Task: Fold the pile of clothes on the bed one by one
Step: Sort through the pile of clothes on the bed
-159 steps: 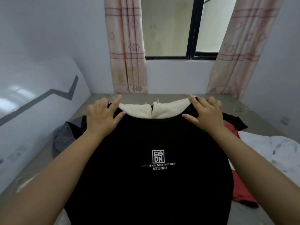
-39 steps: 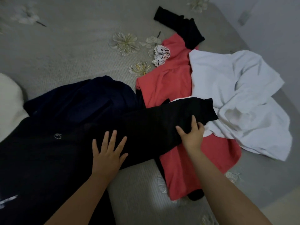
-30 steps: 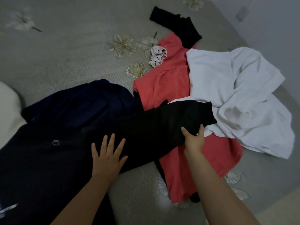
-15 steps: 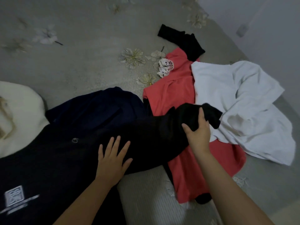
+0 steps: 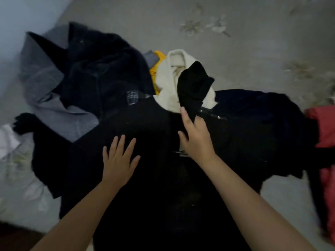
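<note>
- 2 hands working on 1 black sweater (image 5: pixel 154 178), spread front-up across the bed (image 5: pixel 253 33) directly below the camera.
- Folding a sleeve (image 5: pixel 194 87) inward, judging by the lie of things: right hand (image 5: pixel 196 140) pinching the sleeve end in a clenched grip and holding it up over the chest, near the cream collar (image 5: pixel 174 78).
- Pressing down with the left hand (image 5: pixel 118 160), fingers spread flat on the sweater body, grasping nothing.
- Likely needing next: laying the sleeve flat across the chest, smoothing it, then bringing in the other sleeve (image 5: pixel 25 122), lying out to the left.
- Looking soft and thick, the black fabric showing few details in dim light; small pale print near the right wrist, partly hidden.
- Sitting partly on a heap of dark and grey clothes (image 5: pixel 81 78); a yellow garment (image 5: pixel 155 69) peeking beside the collar, a red garment (image 5: pixel 324 133) at the right edge.
</note>
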Demonstrator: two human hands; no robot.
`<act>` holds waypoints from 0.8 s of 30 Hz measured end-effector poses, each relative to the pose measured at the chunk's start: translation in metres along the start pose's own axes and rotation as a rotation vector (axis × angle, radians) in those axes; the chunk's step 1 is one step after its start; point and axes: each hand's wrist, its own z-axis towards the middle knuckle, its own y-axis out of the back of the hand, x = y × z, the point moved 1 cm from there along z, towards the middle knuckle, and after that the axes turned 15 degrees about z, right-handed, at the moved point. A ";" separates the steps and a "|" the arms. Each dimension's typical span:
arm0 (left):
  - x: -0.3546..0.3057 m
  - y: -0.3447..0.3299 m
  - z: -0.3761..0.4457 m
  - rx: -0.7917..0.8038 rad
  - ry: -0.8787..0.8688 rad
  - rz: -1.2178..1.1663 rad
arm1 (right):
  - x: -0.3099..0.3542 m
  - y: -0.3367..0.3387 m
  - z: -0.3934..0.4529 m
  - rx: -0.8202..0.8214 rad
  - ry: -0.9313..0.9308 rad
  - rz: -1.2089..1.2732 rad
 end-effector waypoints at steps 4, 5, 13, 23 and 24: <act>0.081 -0.033 -0.015 0.055 0.133 -0.068 | 0.029 -0.093 -0.002 0.126 0.035 -0.155; 0.094 -0.041 -0.017 0.045 0.151 -0.082 | 0.031 -0.112 -0.004 0.190 0.037 -0.193; 0.162 -0.070 -0.019 0.019 0.274 -0.281 | 0.003 -0.181 -0.028 0.718 -0.112 -0.211; 0.201 -0.084 0.023 -0.044 0.285 -0.819 | 0.031 -0.232 0.020 0.415 -0.221 -0.448; 0.201 -0.086 0.024 -0.031 0.294 -0.876 | 0.028 -0.236 0.021 0.412 -0.233 -0.470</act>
